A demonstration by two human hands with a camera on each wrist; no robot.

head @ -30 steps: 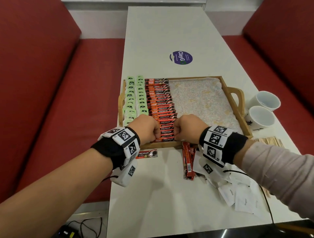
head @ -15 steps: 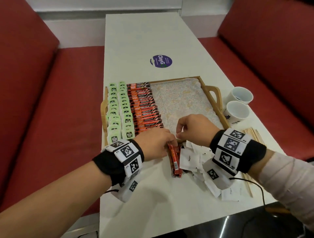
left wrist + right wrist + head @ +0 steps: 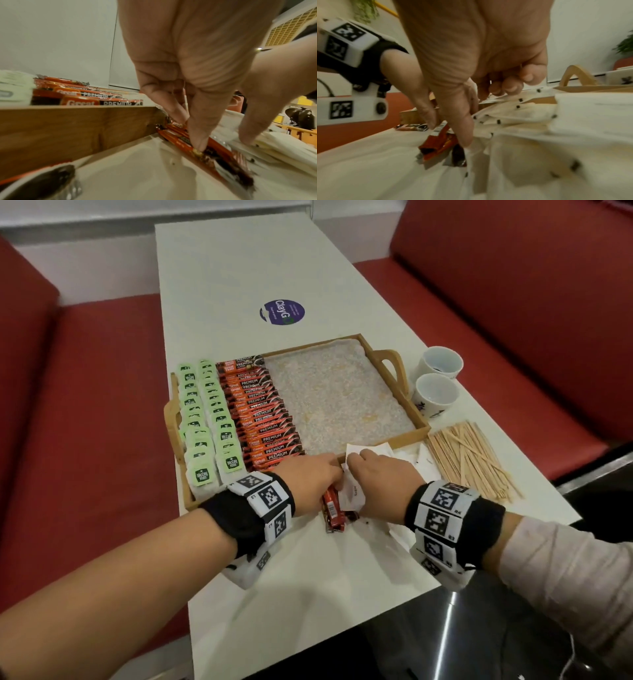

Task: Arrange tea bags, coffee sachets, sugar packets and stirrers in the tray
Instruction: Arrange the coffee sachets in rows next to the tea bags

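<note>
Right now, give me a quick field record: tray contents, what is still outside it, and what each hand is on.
tray: tea bags in two columns at left, coffee sachets in a column beside them, right part bare liner
loose coffee sachets: on the table in front of the tray
sugar packets: on table, none in tray
stirrers: heap on table right of tray
cups: two, beside right handle
left hand: fingertips on loose coffee sachets
right hand: on sugar packets; grip unclear

black wristbands w/ white marker blocks, pale right sleeve
</note>
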